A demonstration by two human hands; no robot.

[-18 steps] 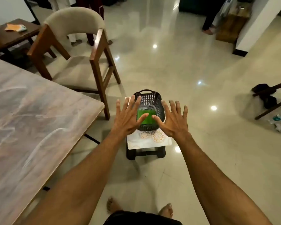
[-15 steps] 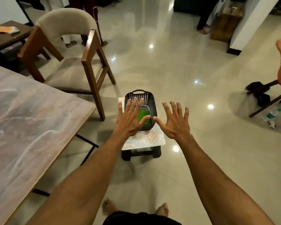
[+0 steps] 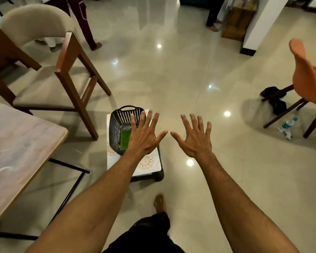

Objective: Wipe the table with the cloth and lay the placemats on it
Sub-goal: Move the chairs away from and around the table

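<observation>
I log both hands as empty: left hand (image 3: 144,137) and right hand (image 3: 195,139) are spread, fingers straight, thumbs close but apart.
- Basket (image 3: 117,121): on a low stool (image 3: 159,175), off the desk's (image 3: 16,152) far right corner.
- Green cloth (image 3: 125,138): inside the basket.
- Patterned placemats (image 3: 146,163): under the basket.
- Bottle (image 3: 287,124): on the floor at right, label too small to read.
</observation>
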